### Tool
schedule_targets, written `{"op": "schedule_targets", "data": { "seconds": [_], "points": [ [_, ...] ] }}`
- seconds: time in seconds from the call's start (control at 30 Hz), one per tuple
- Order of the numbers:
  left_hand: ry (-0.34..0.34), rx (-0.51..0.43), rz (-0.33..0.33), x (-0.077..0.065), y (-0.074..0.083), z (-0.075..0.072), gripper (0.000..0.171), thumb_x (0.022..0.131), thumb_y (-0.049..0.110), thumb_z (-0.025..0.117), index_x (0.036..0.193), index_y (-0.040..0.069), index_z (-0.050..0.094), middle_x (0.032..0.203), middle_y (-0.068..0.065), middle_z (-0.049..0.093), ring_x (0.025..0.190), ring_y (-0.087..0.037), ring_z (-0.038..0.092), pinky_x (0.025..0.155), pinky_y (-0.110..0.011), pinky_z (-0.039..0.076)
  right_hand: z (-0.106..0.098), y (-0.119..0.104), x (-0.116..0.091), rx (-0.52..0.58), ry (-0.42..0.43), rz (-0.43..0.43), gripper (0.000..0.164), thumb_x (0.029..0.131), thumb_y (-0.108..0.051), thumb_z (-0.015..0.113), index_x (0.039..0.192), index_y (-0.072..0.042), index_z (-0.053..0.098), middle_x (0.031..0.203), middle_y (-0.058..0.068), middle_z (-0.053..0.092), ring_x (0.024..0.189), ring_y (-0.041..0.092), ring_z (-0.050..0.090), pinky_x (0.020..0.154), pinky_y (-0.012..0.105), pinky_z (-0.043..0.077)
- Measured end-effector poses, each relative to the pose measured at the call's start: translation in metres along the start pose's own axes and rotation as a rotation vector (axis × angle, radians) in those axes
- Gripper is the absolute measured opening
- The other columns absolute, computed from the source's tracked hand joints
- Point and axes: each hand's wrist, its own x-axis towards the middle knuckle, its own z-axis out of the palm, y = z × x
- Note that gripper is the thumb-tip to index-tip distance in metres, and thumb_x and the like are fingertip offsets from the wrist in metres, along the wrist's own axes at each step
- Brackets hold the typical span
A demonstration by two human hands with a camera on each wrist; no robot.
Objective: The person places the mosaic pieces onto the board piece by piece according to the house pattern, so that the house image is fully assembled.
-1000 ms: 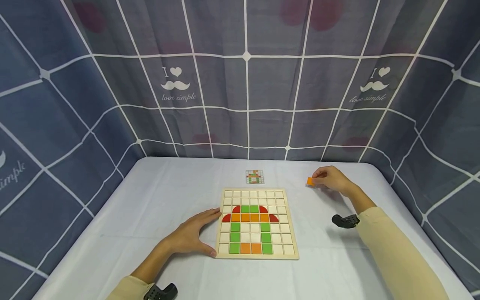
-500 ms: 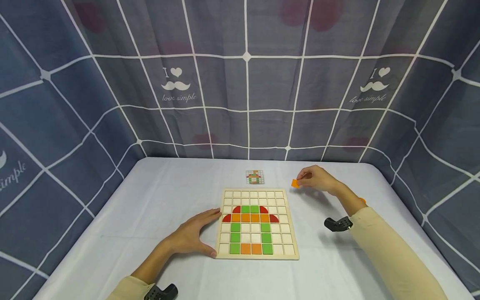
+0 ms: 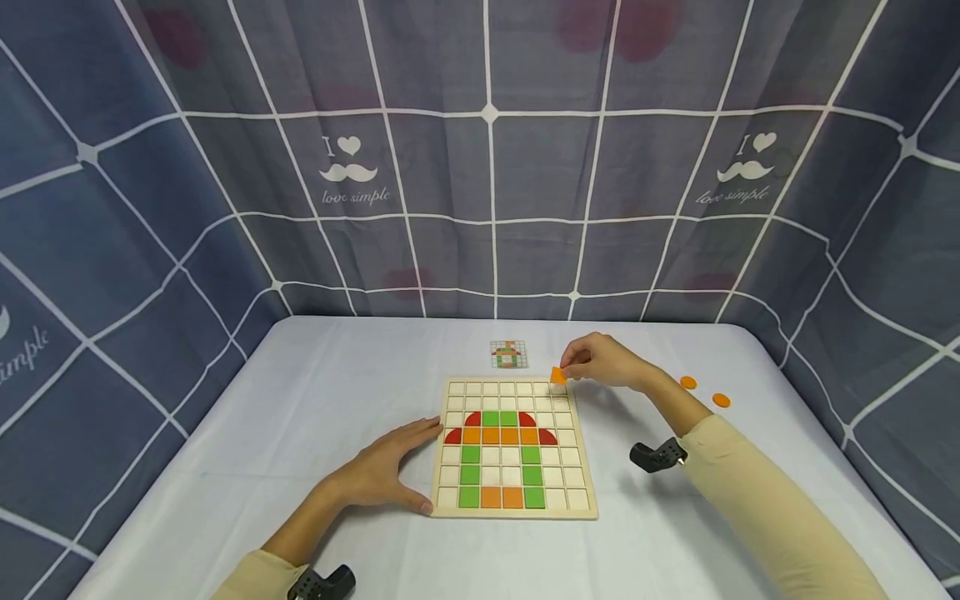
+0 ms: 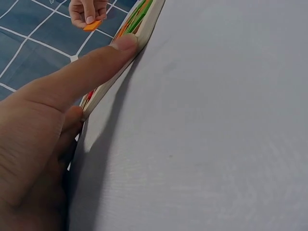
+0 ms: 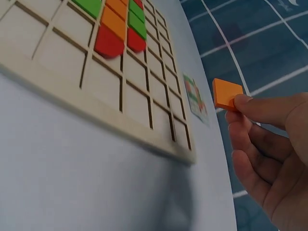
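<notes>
An orange square tile (image 3: 558, 376) is pinched between thumb and fingers of my right hand (image 3: 604, 362), held just above the far right corner of the wooden grid board (image 3: 589, 510). The right wrist view shows the orange tile (image 5: 226, 93) raised off the table. Along the board's left side rests my left hand (image 3: 380, 468), fingers spread, thumb at the near left corner and fingertips farther up the edge. In the left wrist view its thumb (image 4: 91, 72) touches the board's rim. Green, orange and red pieces fill part of the grid.
A small pattern card (image 3: 509, 354) lies beyond the board. Two orange round pieces (image 3: 687, 382) lie on the white tablecloth (image 3: 360, 367) to the right, beside my right forearm. Checked curtains (image 3: 450, 167) stand behind and on both sides of the table.
My right hand has moved left with the orange tile, from the table's right side to the board's far right corner. Two orange round pieces came into view. The left hand stayed put.
</notes>
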Motion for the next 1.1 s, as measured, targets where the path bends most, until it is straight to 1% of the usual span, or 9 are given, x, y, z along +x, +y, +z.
{"op": "schedule_targets", "data": {
  "seconds": [0.13,0.23,0.37,0.5,0.63,0.73,0.93,1.1],
  "points": [
    [-0.027,0.008,-0.014,0.001,0.001,-0.001,0.115,0.069,0.06,0.09,0.161,0.014,0.039,0.168,0.003,0.029,0.153,-0.034,0.023,0.117,-0.066,0.021,0.012,-0.008,0.005,-0.013,-0.032,-0.057,0.004,0.094,-0.011,0.077,0.095,-0.007,0.075,0.086,0.004,0.075,0.079,0.021,0.066,0.072,0.035,0.053],
    [-0.045,0.023,-0.022,0.001,0.001,-0.001,0.115,0.071,0.061,0.088,0.163,0.015,0.036,0.169,0.004,0.027,0.154,-0.033,0.021,0.117,-0.067,0.019,0.022,-0.012,0.009,-0.011,-0.053,-0.08,0.004,0.094,-0.011,0.076,0.094,-0.007,0.075,0.085,0.005,0.075,0.078,0.023,0.067,0.071,0.032,0.052],
    [-0.064,0.038,-0.025,0.002,0.001,-0.002,0.115,0.072,0.061,0.086,0.164,0.015,0.033,0.169,0.004,0.025,0.155,-0.032,0.018,0.118,-0.066,0.017,0.034,-0.016,0.014,-0.016,-0.073,-0.095,0.005,0.094,-0.012,0.076,0.093,-0.007,0.075,0.084,0.004,0.074,0.078,0.024,0.067,0.073,0.033,0.052],
    [-0.074,0.037,-0.028,0.002,0.002,-0.002,0.115,0.072,0.06,0.085,0.164,0.015,0.033,0.17,0.003,0.024,0.155,-0.031,0.016,0.118,-0.066,0.016,0.045,-0.019,0.021,-0.027,-0.085,-0.121,0.005,0.094,-0.011,0.075,0.093,-0.006,0.075,0.082,-0.001,0.073,0.076,0.019,0.065,0.074,0.033,0.053],
    [-0.082,0.036,-0.039,0.003,0.003,-0.002,0.115,0.071,0.058,0.085,0.164,0.015,0.032,0.17,0.003,0.024,0.156,-0.031,0.016,0.118,-0.066,0.016,0.056,-0.019,0.028,-0.031,-0.085,-0.149,0.004,0.095,-0.01,0.076,0.09,-0.009,0.075,0.081,-0.001,0.073,0.072,0.014,0.063,0.07,0.03,0.052],
    [-0.085,0.039,-0.052,0.003,0.004,-0.002,0.116,0.071,0.058,0.085,0.164,0.016,0.032,0.17,0.004,0.023,0.156,-0.03,0.015,0.118,-0.066,0.016,0.062,-0.017,0.032,-0.026,-0.08,-0.157,0.005,0.094,-0.01,0.076,0.089,-0.01,0.076,0.081,0.0,0.074,0.071,0.013,0.064,0.068,0.029,0.052],
    [-0.084,0.045,-0.055,0.004,0.004,-0.001,0.117,0.07,0.058,0.086,0.165,0.017,0.031,0.17,0.004,0.023,0.156,-0.03,0.015,0.119,-0.065,0.015,0.07,-0.013,0.037,-0.047,-0.075,-0.164,0.005,0.095,-0.012,0.077,0.09,-0.012,0.078,0.08,-0.007,0.073,0.072,0.011,0.064,0.068,0.029,0.052],
    [-0.077,0.047,-0.057,0.004,0.002,0.0,0.117,0.07,0.06,0.085,0.165,0.017,0.031,0.17,0.005,0.024,0.156,-0.03,0.016,0.118,-0.066,0.016,0.073,-0.013,0.038,-0.073,-0.085,-0.183,0.007,0.095,-0.011,0.076,0.089,-0.014,0.078,0.079,-0.008,0.072,0.069,0.01,0.061,0.065,0.029,0.051]
  ]
}}
